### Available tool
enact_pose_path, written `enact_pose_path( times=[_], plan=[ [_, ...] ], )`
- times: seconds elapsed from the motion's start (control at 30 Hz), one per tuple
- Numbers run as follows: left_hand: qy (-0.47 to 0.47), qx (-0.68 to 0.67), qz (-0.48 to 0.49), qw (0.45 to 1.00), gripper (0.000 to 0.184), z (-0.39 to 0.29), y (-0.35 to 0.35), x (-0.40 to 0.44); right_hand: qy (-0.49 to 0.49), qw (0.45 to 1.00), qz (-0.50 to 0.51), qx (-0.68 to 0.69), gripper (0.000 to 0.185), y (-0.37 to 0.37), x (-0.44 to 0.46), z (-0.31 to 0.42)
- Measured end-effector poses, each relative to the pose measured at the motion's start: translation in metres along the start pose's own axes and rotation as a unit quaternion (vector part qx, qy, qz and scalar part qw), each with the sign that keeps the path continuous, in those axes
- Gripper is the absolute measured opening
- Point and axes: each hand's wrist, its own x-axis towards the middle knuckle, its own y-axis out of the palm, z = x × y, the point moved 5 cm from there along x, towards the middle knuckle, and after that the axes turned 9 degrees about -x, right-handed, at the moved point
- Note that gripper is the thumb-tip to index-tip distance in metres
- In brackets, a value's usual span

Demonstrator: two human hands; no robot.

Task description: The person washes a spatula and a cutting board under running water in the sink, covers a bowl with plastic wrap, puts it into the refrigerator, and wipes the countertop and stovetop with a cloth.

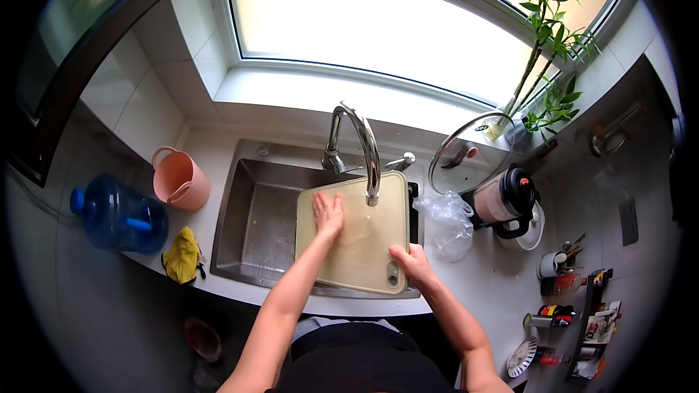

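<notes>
A beige cutting board (364,247) lies tilted over the right part of the steel sink (251,211). My left hand (328,215) rests flat on the board's upper left area, its fingers stretched out. At the board's lower right edge, my right hand (413,263) grips the rim beside the small oval inset, thumb on top; the fingers underneath are hidden. The chrome faucet (357,135) arches over the board, its spout (373,193) just above the surface. Wet marks show on the board below the spout.
Left of the sink are a pink basket (182,180), a blue water bottle (124,215) and a yellow cloth (182,256). On the right stand a plastic bag (448,225), a glass lid (466,153), a blender (502,200) and bottles (551,316). A plant (542,36) stands by the window.
</notes>
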Motion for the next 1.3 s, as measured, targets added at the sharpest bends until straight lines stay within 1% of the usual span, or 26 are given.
enact_pose_path(
  times=[0.07, 0.1, 0.13, 0.17, 0.2, 0.23, 0.3, 0.4, 0.47, 0.5, 0.6, 0.7, 0.73, 0.8, 0.87, 0.9, 0.93, 0.97, 1.0, 1.03, 1.07, 1.13, 1.17, 1.2, 1.27, 1.3],
  plan=[
    [-0.061, -0.008, -0.032, 0.998, 0.082, 0.019, -0.006, 0.001, -0.009, 0.999, -0.002, -0.05, 0.026, -0.003, -0.002, 0.001],
    [-0.033, -0.022, -0.036, 0.999, 0.084, 0.018, 0.002, 0.003, -0.008, 0.999, -0.002, -0.049, 0.026, -0.003, 0.0, 0.0],
    [-0.035, -0.021, -0.036, 0.999, 0.084, 0.007, 0.006, -0.003, -0.035, 0.997, 0.005, -0.062, 0.026, -0.001, 0.004, 0.002],
    [0.047, -0.055, -0.033, 0.997, 0.082, -0.02, 0.008, -0.014, -0.062, 0.995, 0.012, -0.075, 0.026, 0.002, 0.006, 0.004],
    [0.13, -0.089, -0.03, 0.987, 0.081, -0.046, 0.009, -0.026, -0.061, 0.995, 0.013, -0.074, 0.026, 0.003, 0.007, 0.005],
    [0.13, -0.089, -0.03, 0.987, 0.081, -0.059, 0.011, -0.034, -0.049, 0.995, 0.019, -0.082, 0.026, 0.005, 0.009, 0.006],
    [0.289, -0.052, -0.059, 0.954, 0.075, -0.091, 0.011, -0.048, -0.038, 0.995, 0.024, -0.09, 0.026, 0.007, 0.01, 0.01],
    [0.283, -0.029, -0.036, 0.958, 0.072, -0.083, 0.013, -0.041, -0.029, 0.996, 0.01, -0.087, 0.026, 0.002, 0.004, 0.017],
    [0.295, -0.039, -0.059, 0.953, 0.073, -0.048, 0.018, -0.027, -0.021, 0.998, -0.002, -0.065, 0.026, -0.002, -0.002, 0.018],
    [0.23, -0.049, -0.047, 0.971, 0.075, -0.033, 0.012, -0.023, -0.021, 0.994, -0.009, -0.108, 0.026, -0.009, -0.005, 0.014],
    [0.011, -0.067, -0.006, 0.998, 0.08, 0.037, 0.0, -0.012, -0.039, 0.996, -0.028, -0.069, 0.026, -0.023, -0.022, 0.021],
    [-0.114, -0.07, -0.007, 0.991, 0.08, 0.102, -0.007, 0.004, -0.046, 0.992, -0.059, -0.103, 0.025, -0.046, -0.036, 0.023],
    [-0.113, -0.11, -0.044, 0.987, 0.069, 0.091, -0.016, 0.003, -0.052, 0.988, -0.076, -0.128, 0.025, -0.053, -0.041, 0.025],
    [-0.041, -0.16, -0.008, 0.986, 0.054, 0.039, -0.025, 0.009, -0.062, 0.988, -0.081, -0.118, 0.024, -0.06, -0.048, 0.03],
    [0.018, -0.219, 0.042, 0.975, 0.045, 0.004, -0.012, 0.031, -0.049, 0.985, -0.079, -0.146, 0.024, -0.066, -0.056, 0.031],
    [0.035, -0.256, 0.046, 0.965, 0.044, -0.011, -0.005, 0.042, -0.048, 0.981, -0.09, -0.166, 0.023, -0.066, -0.06, 0.033],
    [0.024, -0.319, 0.063, 0.945, 0.039, -0.008, 0.012, 0.065, -0.048, 0.98, -0.1, -0.165, 0.023, -0.069, -0.062, 0.03],
    [-0.053, -0.44, 0.1, 0.891, 0.036, -0.009, 0.019, 0.077, -0.034, 0.978, -0.105, -0.177, 0.024, -0.072, -0.063, 0.023],
    [-0.132, -0.548, 0.136, 0.815, 0.032, -0.009, 0.026, 0.084, -0.019, 0.976, -0.109, -0.19, 0.024, -0.074, -0.067, 0.018],
    [-0.098, -0.593, 0.169, 0.781, 0.029, -0.017, 0.025, 0.084, -0.042, 0.974, -0.134, -0.178, 0.029, -0.073, -0.071, 0.02],
    [-0.081, -0.599, 0.191, 0.773, 0.031, -0.016, 0.029, 0.092, -0.041, 0.973, -0.144, -0.174, 0.029, -0.073, -0.073, 0.021],
    [-0.095, -0.606, 0.204, 0.763, 0.037, -0.006, 0.031, 0.097, -0.039, 0.972, -0.16, -0.167, 0.027, -0.073, -0.082, 0.02],
    [-0.092, -0.587, 0.2, 0.779, 0.044, -0.006, 0.027, 0.092, -0.033, 0.973, -0.167, -0.157, 0.025, -0.073, -0.083, 0.017],
    [-0.084, -0.552, 0.23, 0.797, 0.051, -0.008, 0.019, 0.087, -0.033, 0.972, -0.171, -0.155, 0.025, -0.074, -0.083, 0.014],
    [-0.087, -0.472, 0.241, 0.843, 0.05, -0.012, -0.003, 0.07, -0.037, 0.982, -0.172, -0.072, 0.024, -0.073, -0.081, 0.008],
    [-0.082, -0.43, 0.254, 0.863, 0.047, -0.019, -0.018, 0.053, -0.039, 0.982, -0.169, -0.072, 0.024, -0.072, -0.08, 0.009]
  ],
)
